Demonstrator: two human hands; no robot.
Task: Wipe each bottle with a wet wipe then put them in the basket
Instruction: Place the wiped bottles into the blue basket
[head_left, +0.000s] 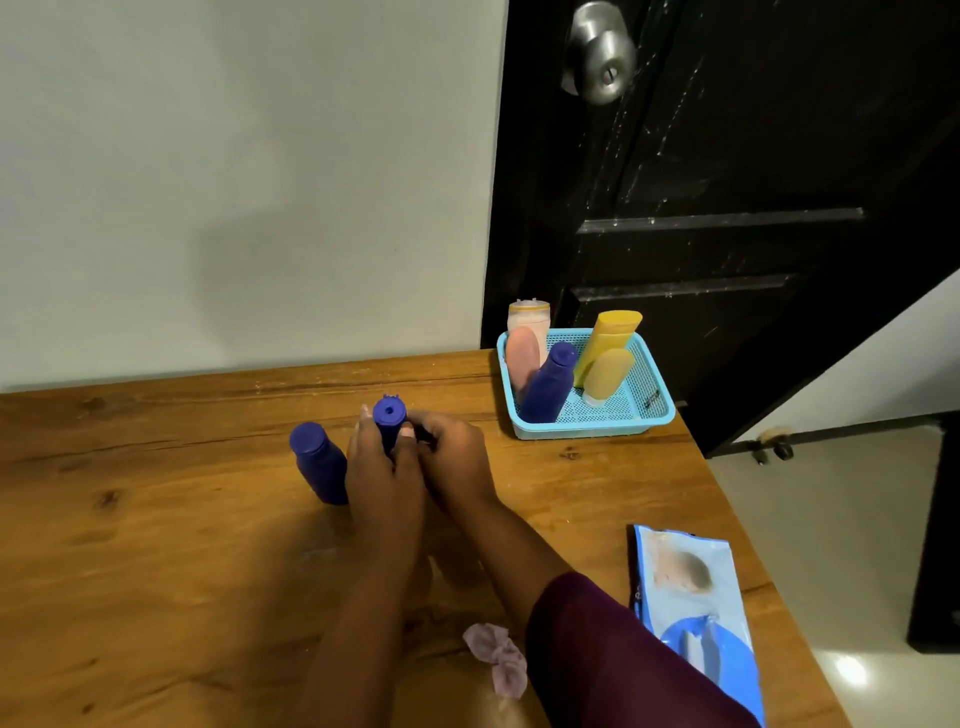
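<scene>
Both hands close around one upright blue bottle (389, 415) at the middle of the wooden table (156, 545). My left hand (382, 467) wraps its left side, my right hand (452, 452) grips it from the right; only the cap and neck show. No wipe is visible between the fingers. A second blue bottle (318, 461) stands just left of my left hand. The light blue basket (652, 410) at the table's far right corner holds a blue bottle (550, 382), two yellow bottles (608, 348) and pink ones (522, 358).
A blue wet wipe pack (696, 613) lies near the table's right edge. A crumpled pinkish wipe (496, 657) rests by my right sleeve. A black door (727, 208) stands behind the basket; a plain wall runs along the table's back edge.
</scene>
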